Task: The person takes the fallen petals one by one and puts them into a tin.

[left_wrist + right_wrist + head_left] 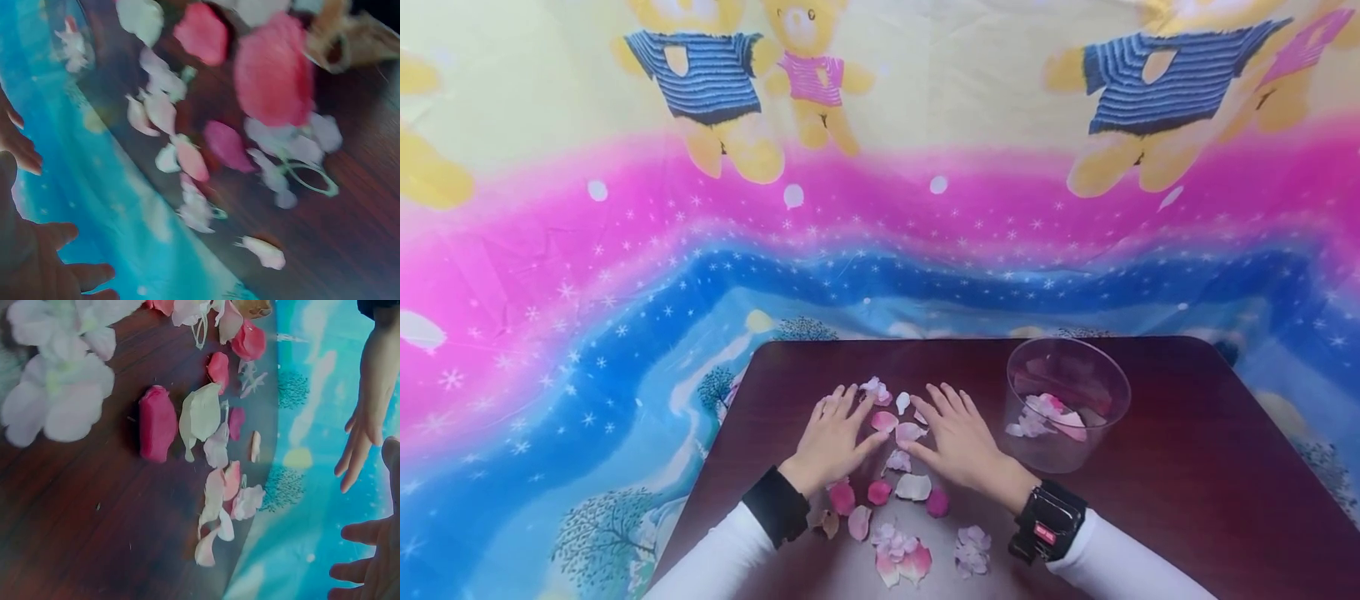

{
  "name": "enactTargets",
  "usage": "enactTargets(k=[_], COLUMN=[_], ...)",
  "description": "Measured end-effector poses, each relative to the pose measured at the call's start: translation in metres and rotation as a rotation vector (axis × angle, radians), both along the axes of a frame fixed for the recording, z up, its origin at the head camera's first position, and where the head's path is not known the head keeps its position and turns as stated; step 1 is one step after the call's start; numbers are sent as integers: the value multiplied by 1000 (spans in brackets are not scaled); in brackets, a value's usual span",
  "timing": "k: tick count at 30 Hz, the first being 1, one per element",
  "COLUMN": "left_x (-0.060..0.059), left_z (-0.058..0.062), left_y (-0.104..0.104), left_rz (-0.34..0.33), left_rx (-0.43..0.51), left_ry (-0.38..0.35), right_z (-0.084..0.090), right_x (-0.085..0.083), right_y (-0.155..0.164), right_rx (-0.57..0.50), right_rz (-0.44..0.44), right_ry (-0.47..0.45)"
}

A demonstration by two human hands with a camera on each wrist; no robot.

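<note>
The dark wooden tabletop (1187, 500) carries everything here, with a clear plastic tub (1067, 404) standing on it as the landmark, a few pale and pink petals already lying inside. Just to the left of the tub both hands lie flat on the wood: the right hand (958, 442) nearest it, the left hand (835, 437) a little further over, fingers straight and spread on both, grasping nothing. Between and below them, on the near side away from the tub, is the scatter of loose petals (898, 492), pink, rose and white, some touching the fingertips. To my eye these look like thin fabric petals, nearly weightless and floppy, likely to slide on the polished wood and flutter off at a draught. I'd pinch each one at a curled-up edge, or sweep several together under flat fingers.
</note>
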State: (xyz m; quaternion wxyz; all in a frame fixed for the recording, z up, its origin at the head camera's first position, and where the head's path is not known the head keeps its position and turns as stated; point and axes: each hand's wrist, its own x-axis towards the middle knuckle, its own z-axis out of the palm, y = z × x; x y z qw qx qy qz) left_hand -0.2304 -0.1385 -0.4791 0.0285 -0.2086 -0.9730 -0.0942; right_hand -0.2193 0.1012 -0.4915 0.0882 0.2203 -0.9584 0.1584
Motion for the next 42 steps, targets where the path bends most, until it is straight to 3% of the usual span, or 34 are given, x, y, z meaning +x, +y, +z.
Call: enactTargets(k=[7, 13, 21, 31, 42], left_x=[-22, -34, -50, -49, -51], left_z=[-16, -22, -40, -35, -40], left_y=[-19, -27, -28, -24, -23], left_rz=[36, 97, 174, 262, 257], left_rx=[9, -17, -70, -117, -179], left_ry=[-53, -87, -253, -422, -437], right_z=[-7, -13, -20, -21, -23], right_x=[-12, -21, -30, -30, -29], right_y=[-21, -37, -51, -59, -57], right_rx=[31, 46, 82, 88, 97], right_rz=[6, 15, 5, 36, 26], right_ry=[-36, -41, -81, -71, -72])
